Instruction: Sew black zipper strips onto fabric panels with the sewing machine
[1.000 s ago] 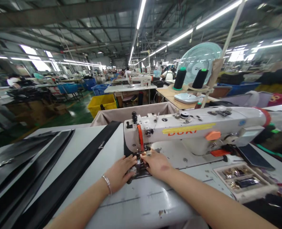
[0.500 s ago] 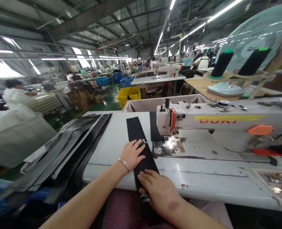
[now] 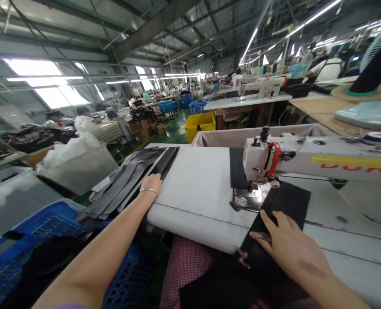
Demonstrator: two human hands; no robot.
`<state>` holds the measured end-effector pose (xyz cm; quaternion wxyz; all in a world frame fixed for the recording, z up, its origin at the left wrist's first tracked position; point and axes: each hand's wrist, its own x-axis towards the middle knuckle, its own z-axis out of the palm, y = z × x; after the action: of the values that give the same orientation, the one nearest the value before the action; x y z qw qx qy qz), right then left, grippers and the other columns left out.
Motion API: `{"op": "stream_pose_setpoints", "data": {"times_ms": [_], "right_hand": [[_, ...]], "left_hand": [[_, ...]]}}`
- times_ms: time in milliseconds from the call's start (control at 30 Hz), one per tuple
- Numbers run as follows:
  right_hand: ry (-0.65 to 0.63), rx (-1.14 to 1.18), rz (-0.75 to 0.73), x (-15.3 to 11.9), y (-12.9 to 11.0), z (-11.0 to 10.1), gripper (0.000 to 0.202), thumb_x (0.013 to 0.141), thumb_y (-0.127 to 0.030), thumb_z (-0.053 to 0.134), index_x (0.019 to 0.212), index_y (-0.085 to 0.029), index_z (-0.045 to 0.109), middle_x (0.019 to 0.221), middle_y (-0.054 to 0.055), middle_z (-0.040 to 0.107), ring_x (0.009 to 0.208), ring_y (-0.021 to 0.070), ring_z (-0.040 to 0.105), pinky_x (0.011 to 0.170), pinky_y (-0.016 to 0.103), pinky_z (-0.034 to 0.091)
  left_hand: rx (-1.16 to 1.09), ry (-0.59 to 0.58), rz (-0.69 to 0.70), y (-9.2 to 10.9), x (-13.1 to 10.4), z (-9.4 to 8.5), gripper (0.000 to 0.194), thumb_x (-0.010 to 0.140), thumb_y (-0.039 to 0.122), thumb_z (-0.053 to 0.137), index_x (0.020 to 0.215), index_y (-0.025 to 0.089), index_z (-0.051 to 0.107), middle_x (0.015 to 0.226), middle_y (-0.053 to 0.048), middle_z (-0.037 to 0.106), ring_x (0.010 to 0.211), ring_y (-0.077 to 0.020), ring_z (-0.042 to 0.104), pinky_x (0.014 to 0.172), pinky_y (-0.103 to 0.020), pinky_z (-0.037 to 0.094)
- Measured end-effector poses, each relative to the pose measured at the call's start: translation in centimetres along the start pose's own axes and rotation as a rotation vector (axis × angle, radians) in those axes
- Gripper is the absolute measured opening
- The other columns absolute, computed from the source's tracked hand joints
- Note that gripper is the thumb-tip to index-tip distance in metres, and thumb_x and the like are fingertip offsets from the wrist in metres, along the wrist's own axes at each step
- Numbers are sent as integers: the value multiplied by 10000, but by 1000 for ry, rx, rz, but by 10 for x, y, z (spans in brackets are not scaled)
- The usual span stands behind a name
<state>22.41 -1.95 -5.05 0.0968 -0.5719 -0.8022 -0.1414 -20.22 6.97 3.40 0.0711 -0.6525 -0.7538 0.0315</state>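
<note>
My left hand (image 3: 152,185) is on the pile of dark strips at the table's left, its fingers curled over a black strip (image 3: 169,159); the fingertips are partly hidden. My right hand (image 3: 290,242) is at the black fabric piece (image 3: 290,201) just in front of the sewing machine (image 3: 261,161), thumb and fingers closed on its edge. This piece slants from beside the needle area down over the table edge toward my lap. Two small metal zipper pulls (image 3: 243,257) hang on it. Another black piece (image 3: 238,167) lies flat left of the machine head.
Grey strips (image 3: 126,176) overhang the white table (image 3: 199,180) at the left. Below stands a blue basket (image 3: 48,223) with dark material inside. A pinkish cloth-lined bin (image 3: 222,136) and a yellow crate (image 3: 199,124) are behind the table. Other people work farther back.
My left hand has left the black piece and moved left onto the pile. My right hand has shifted the piece rightward, in front of the machine. The view has turned left.
</note>
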Motion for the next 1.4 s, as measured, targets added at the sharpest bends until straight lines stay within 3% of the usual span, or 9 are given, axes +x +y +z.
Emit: {"op": "stream_pose_setpoints", "data": {"times_ms": [233,400,533,667,833,1000,1133,1233,1400], "right_hand": [[76,89,-220,-61,-2,10,717,817,-131,370,1499,-240,181,1527,104,265,1380,293,274,761,433,547],[81,261,-207,-51,19,3,564,846,-471,527,1371,-279,456,1368,89,501,1197,300,511,853,426,541],[45,388,-101,-22,26,-6,300,929,-409,452,1130,-275,630,1106,58,642,1007,221,602,850,373,527],[69,230,59,1,21,-2,466,915,-423,469,1318,-192,506,1343,107,508,1215,287,463,933,454,476],[16,247,-31,10,20,1,491,912,-420,471,1360,-219,462,1383,65,489,1258,260,420,956,427,462],[-2,299,-96,33,34,1,457,910,-399,484,1332,-223,497,1341,76,525,1241,248,434,965,420,452],[-29,319,-148,49,44,3,404,927,-389,463,1292,-231,534,1327,61,534,1238,235,436,971,410,445],[-19,353,-149,51,46,3,358,933,-358,459,1257,-248,562,1305,44,551,1219,223,452,964,403,450],[1,411,-151,46,47,2,321,918,-300,478,1214,-257,595,1259,36,586,1180,212,481,935,388,473]], "left_hand": [[107,-177,-115,-42,20,0,278,919,332,568,1089,112,582,1078,-86,599,972,-198,599,862,-402,506],[20,-217,111,-18,-2,-27,279,910,350,537,1050,126,625,985,-90,646,963,-231,615,886,-398,477],[-166,-337,469,11,-49,-18,444,852,489,557,1237,268,569,1162,-32,632,1069,-209,599,923,-304,474],[-128,-93,683,37,-97,26,1067,635,367,777,1496,228,162,1556,-114,115,1418,-347,139,1142,-510,198],[-48,76,854,64,-125,54,758,860,226,551,1500,266,147,1541,-52,207,1412,-273,200,1166,-492,143],[-188,67,797,74,-69,42,691,823,311,585,1455,281,306,1537,-77,192,1354,-324,280,1107,-495,258],[-318,101,672,82,0,29,515,837,160,475,1351,188,481,1247,-122,483,1123,-280,479,999,-478,381],[-356,72,810,112,16,21,452,887,164,416,1329,193,509,1083,-82,540,1032,-212,508,983,-394,410],[-380,33,1319,191,-13,15,473,926,240,408,1399,221,412,1408,-94,405,1294,-232,367,1110,-392,294]]}}
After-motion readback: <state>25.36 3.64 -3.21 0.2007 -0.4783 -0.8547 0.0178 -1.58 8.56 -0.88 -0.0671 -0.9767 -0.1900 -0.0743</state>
